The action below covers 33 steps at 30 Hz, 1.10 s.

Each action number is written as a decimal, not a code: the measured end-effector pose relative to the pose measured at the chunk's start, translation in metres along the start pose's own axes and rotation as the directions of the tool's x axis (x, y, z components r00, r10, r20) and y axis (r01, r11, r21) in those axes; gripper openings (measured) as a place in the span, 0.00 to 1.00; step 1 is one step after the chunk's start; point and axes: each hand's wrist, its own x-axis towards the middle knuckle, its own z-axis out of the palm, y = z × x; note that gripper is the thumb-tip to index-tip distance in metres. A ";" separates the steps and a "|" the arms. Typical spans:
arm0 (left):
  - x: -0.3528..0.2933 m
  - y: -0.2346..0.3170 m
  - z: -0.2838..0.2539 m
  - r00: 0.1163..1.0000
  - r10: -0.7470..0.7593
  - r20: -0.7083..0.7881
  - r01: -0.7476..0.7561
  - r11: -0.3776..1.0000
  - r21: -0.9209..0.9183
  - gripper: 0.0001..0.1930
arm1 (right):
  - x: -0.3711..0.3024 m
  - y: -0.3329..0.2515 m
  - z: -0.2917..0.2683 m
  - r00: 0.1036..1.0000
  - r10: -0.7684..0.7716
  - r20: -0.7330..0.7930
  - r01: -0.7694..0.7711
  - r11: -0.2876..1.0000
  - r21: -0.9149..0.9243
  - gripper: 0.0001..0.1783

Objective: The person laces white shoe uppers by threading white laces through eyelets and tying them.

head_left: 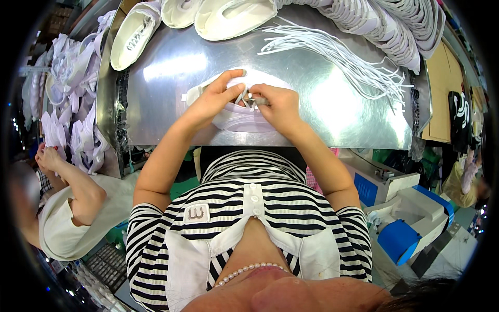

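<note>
A white shoe upper (240,122) lies on the shiny metal table in front of me. My left hand (217,100) grips its upper edge near the opening, thumb and fingers closed on the material. Between the fingers of my right hand (280,108) is a small tool with a grey metal end (258,101), whose exact kind I cannot make out. The tool's tip reaches the shoe opening, beside a short piece of white lace (243,93). Part of the opening is hidden behind my fingers.
White shoelaces (332,54) lie in a loose bundle at the table's far right. Stacked shoe uppers (358,26) line the back, with single ones (136,36) at far left. More hang left, near a co-worker's arm (67,171). A blue and white machine (410,229) stands lower right.
</note>
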 end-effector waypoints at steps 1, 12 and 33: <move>0.002 -0.001 0.002 1.000 0.006 -0.026 -0.006 1.000 0.010 0.21 | -0.001 -0.002 0.000 0.999 -0.035 -0.028 0.036 0.998 0.056 0.12; 0.039 -0.011 0.008 0.989 0.070 -0.130 -0.036 0.968 0.247 0.20 | -0.038 -0.047 0.008 0.973 -0.231 -0.016 0.225 0.926 0.303 0.13; -0.034 -0.013 0.003 0.925 0.377 -0.045 -0.245 0.682 0.689 0.12 | -0.027 -0.032 0.000 0.732 0.614 0.295 -0.622 0.426 0.657 0.10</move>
